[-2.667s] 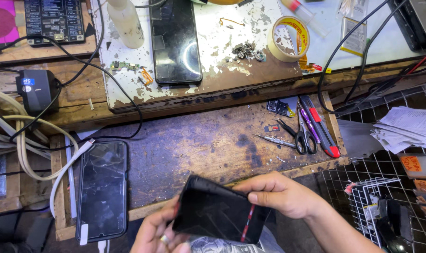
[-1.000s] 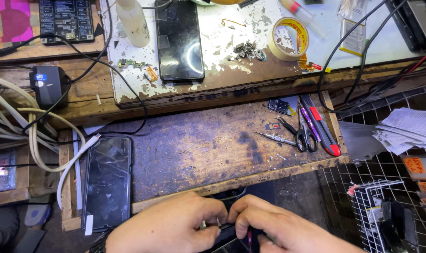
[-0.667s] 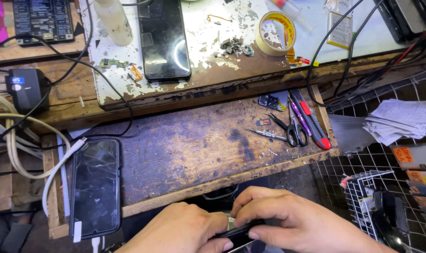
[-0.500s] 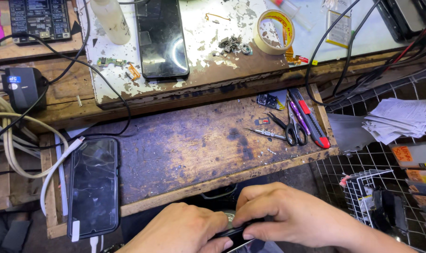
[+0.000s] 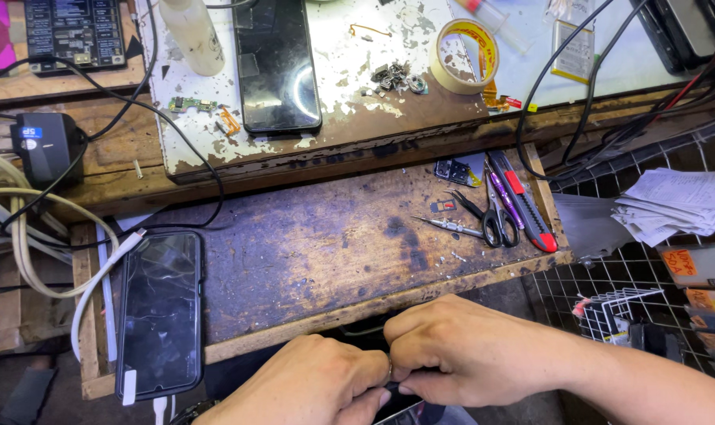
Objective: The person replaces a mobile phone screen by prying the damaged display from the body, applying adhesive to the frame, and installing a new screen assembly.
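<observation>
At far left, a cracked black smartphone (image 5: 159, 315) lies flat on the worn wooden shelf (image 5: 318, 244), a white cable beside it. Our left hand (image 5: 310, 386) and right hand (image 5: 471, 354) have closed together below the shelf's front edge, fingers curled tight on a thin dark slab (image 5: 397, 403); seconds ago we held it open to view, now only a sliver shows. At right, black-handled scissors (image 5: 496, 216) rest untouched.

One head cam, worn, looks steeply down and fwd over a wooden bench (image 5: 310, 244); near view; left hand (image 5: 310, 386) and right hand (image 5: 467, 354) sit at bottom edge, closest; upper shelf (image 5: 349, 134) runs along top, farthest; no 2nd view.
</observation>
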